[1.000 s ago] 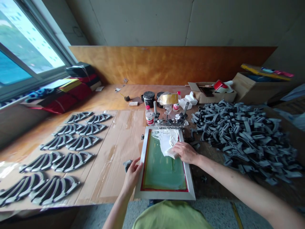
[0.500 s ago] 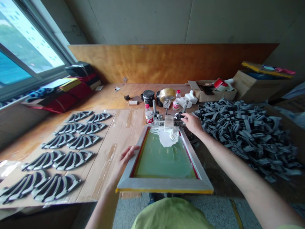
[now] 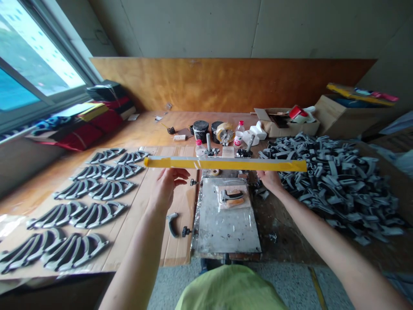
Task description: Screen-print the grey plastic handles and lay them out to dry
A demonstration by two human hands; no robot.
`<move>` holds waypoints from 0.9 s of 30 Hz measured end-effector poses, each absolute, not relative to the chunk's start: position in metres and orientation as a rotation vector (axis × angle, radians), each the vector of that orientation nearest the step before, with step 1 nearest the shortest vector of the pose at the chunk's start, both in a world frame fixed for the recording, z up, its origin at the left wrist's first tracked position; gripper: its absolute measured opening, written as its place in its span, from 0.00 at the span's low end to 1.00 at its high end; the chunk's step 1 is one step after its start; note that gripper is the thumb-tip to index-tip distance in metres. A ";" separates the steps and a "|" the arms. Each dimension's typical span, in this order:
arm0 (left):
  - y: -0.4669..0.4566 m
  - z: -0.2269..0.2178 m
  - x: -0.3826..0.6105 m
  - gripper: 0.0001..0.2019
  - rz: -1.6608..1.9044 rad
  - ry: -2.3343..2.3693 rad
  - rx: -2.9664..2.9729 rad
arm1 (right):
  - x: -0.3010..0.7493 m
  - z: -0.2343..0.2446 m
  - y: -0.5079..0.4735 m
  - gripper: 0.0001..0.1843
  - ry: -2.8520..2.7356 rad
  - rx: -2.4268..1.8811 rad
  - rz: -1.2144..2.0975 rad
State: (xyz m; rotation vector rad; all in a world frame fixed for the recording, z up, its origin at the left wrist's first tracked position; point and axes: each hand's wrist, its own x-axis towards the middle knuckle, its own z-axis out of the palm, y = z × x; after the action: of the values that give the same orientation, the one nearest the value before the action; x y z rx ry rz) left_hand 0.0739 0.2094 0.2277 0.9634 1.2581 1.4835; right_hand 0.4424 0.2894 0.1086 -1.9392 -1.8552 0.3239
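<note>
I've got a long grey screen-printing frame with a yellow-taped edge [image 3: 226, 163] standing edge-on across my view, raised above the grey ink-spattered printing bed [image 3: 226, 237] near the middle of the wooden table [image 3: 138, 125]. It appears to be hinged at the metal hinge clamps [image 3: 209, 151] beyond the bed's far edge. My left hand [image 3: 169, 186] sits just under the frame, open, its fingers spread wide and holding nothing I can see. My right hand [image 3: 270, 180] is near the frame's other end with its fingertips tucked behind the bar, so I can't tell whether it's gripping or only steadying.

I judge the frame light but stiff, and long enough to lever awkwardly if held by one end. I'd take it by the taped bar near its middle, keeping off the mesh, which is hidden from this angle and likely fragile.

On the bed lies a clear plastic bag [image 3: 241, 204] holding a curved handle piece [image 3: 231, 196]. Just off the bed's left edge, on brown cardboard [image 3: 180, 249], lie a grey curved handle [image 3: 172, 224] and a small black knob [image 3: 185, 231]. Rows of printed grey handles [image 3: 111, 189] cover the cardboard, and a loose heap of grey handles [image 3: 332, 185] lies toward the table's right edge.
</note>
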 end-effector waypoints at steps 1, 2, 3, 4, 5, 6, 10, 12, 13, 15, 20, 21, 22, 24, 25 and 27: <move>0.210 0.229 0.075 0.12 1.493 1.259 0.966 | 0.442 0.106 0.288 0.19 -1.859 -1.967 0.345; 0.210 0.229 0.076 0.13 1.501 1.249 0.970 | 0.442 0.104 0.286 0.18 -1.873 -1.980 0.362; 0.211 0.230 0.077 0.13 1.505 1.229 0.972 | 0.441 0.102 0.284 0.16 -1.897 -1.967 0.380; 0.211 0.231 0.077 0.13 1.506 1.206 0.972 | 0.440 0.100 0.282 0.14 -1.936 -1.930 0.413; 0.212 0.232 0.078 0.15 1.505 1.180 0.975 | 0.437 0.097 0.279 0.11 -1.977 -1.877 0.465; 0.213 0.233 0.078 0.16 1.504 1.159 0.979 | 0.433 0.094 0.275 0.08 -2.022 -1.809 0.533; 0.219 0.234 0.080 0.21 1.498 1.160 0.959 | 0.409 0.076 0.254 0.07 -2.221 -1.516 0.703; 0.219 0.227 0.081 0.21 1.544 1.182 0.896 | 0.398 0.066 0.245 0.11 -2.291 -1.453 0.677; 0.217 0.220 0.083 0.21 1.575 1.197 0.852 | 0.393 0.063 0.242 0.12 -2.309 -1.449 0.665; 0.208 0.199 0.091 0.21 1.565 1.241 0.767 | 0.389 0.060 0.241 0.11 -2.321 -1.459 0.649; 0.161 0.133 0.139 0.26 0.823 1.299 0.782 | 0.384 0.073 0.234 0.07 -2.293 -1.387 0.583; 0.151 0.122 0.151 0.29 0.735 1.305 0.752 | 0.381 0.077 0.227 0.07 -2.282 -1.353 0.553; 0.144 0.112 0.164 0.31 0.693 1.315 0.699 | 0.378 0.080 0.218 0.07 -2.278 -1.312 0.520; 0.134 0.095 0.187 0.33 0.710 1.341 0.550 | 0.369 0.082 0.195 0.05 -2.312 -1.199 0.456; 0.131 0.088 0.196 0.32 0.738 1.346 0.480 | 0.366 0.082 0.182 0.05 -2.351 -1.135 0.432; 0.128 0.075 0.205 0.29 0.775 1.361 0.393 | 0.364 0.077 0.164 0.07 -2.451 -0.981 0.420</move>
State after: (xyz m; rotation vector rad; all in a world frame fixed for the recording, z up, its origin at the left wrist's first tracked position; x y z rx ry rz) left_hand 0.2053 0.1278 0.0753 0.3928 1.3609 0.7754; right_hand 0.3644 0.1635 0.0766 -0.9807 -2.4510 0.4199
